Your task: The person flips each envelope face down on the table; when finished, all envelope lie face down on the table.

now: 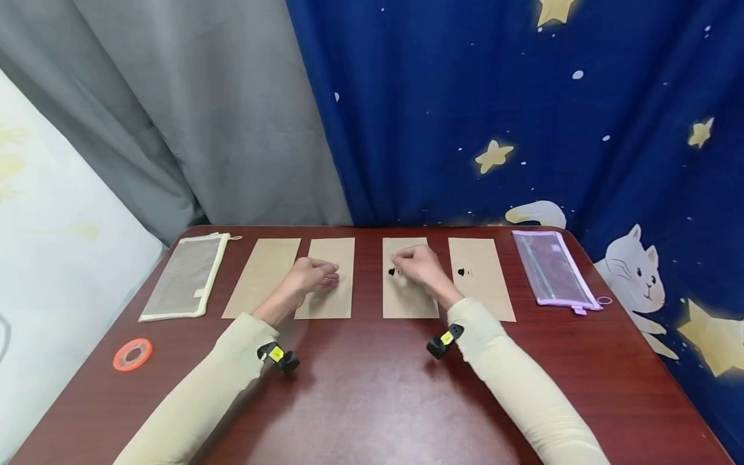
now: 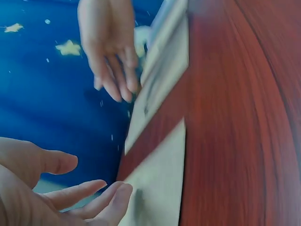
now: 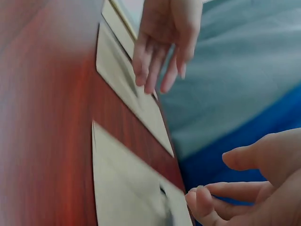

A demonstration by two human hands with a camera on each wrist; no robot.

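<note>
An orange ring (image 1: pixel 118 357) lies near left on the reddish-brown wooden table (image 1: pixel 360 394). Farther, the left hand (image 1: pixel 307 278), fingers loose and holding nothing, hovers over the inner left brown paper sheet (image 1: pixel 336 300); the right hand (image 1: pixel 422 265), likewise relaxed and bare, hovers over the black-marked inner right sheet (image 1: pixel 407 300). Outer sheets (image 1: pixel 261 274) flank these, then mesh zip pouches (image 1: pixel 188 278). Gray (image 1: pixel 227 97) and blue star-patterned curtains (image 1: pixel 430 97) hang beyond.

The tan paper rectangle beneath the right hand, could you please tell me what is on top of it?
A small black shape shows on the tan paper rectangle, near the right hand; anything directly behind that hand in the head view is hidden.
</note>
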